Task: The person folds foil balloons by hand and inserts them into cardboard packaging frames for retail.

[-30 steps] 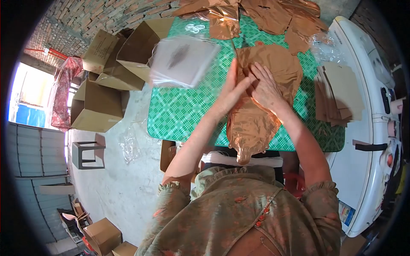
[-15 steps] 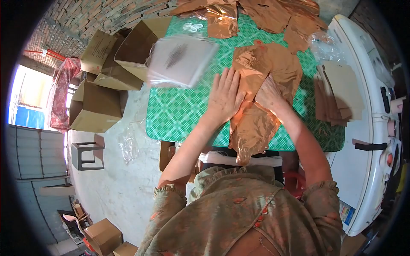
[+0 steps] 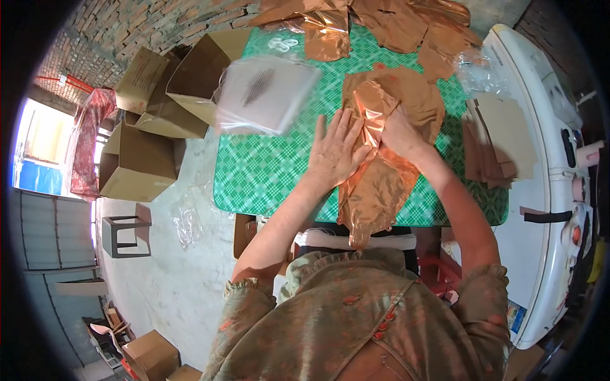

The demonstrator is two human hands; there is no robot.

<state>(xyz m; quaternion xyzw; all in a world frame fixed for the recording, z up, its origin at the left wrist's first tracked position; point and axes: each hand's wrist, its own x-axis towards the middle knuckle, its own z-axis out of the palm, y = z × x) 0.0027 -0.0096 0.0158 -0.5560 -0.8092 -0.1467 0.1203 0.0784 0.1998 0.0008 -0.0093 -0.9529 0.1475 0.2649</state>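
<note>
A flat copper-coloured foil balloon [image 3: 381, 178] lies on the green checked tablecloth [image 3: 267, 171], its narrow end hanging over the near edge. Part of it is folded over in a shiny, creased flap. My left hand [image 3: 335, 152] rests flat on its left side, fingers stretched and a little spread, partly on the cloth. On the other side, my right hand [image 3: 405, 138] has its fingers bent round the folded foil; the fingertips are partly hidden.
More copper foil pieces [image 3: 394, 25] lie at the table's far end. Clear plastic sleeves [image 3: 267, 92] are stacked at left, brown cardboard sheets [image 3: 508, 136] at right. Open cartons [image 3: 143, 159] and a small stool [image 3: 126, 236] stand on the floor; a white freezer [image 3: 540, 82] is at right.
The right hand has turned and its fingers have curled on the foil. The folded flap is now raised and more creased. My left hand stays flat, with fingers slightly more spread.
</note>
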